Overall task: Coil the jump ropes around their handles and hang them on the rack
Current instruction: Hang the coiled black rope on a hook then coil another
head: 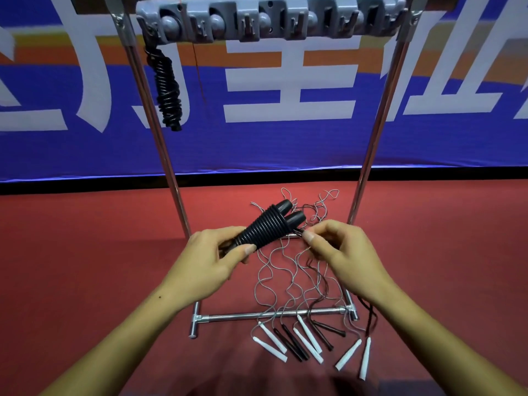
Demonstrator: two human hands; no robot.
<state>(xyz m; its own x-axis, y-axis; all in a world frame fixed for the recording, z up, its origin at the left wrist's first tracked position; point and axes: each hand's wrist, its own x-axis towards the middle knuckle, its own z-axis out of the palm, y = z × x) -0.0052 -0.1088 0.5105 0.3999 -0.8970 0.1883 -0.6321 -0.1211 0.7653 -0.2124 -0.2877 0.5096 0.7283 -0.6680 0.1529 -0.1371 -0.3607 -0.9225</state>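
I have the left hand (220, 252) wrapped round the lower end of a black coiled rope (268, 228), held up in front of me between the rack's two uprights, its two handle ends pointing away toward the banner (285, 138). My right hand (337, 247) pinches the loose tail of the cord between thumb and fingertips, just beside the upper end of the coil. By my reading the winding is all but finished and I am at the tuck: the tail needs to be secured under a turn or between the handles so the bundle holds. After that it wants lifting to the rack (271, 21) overhead, onto a free hook to the right of the hung bundle (168, 87) at the rack's left end. The risk I see is the coil springing loose once I let go. More ropes (297, 281) lie tangled on the floor (85, 267) by the rack's base bar, white and dark handles toward me.
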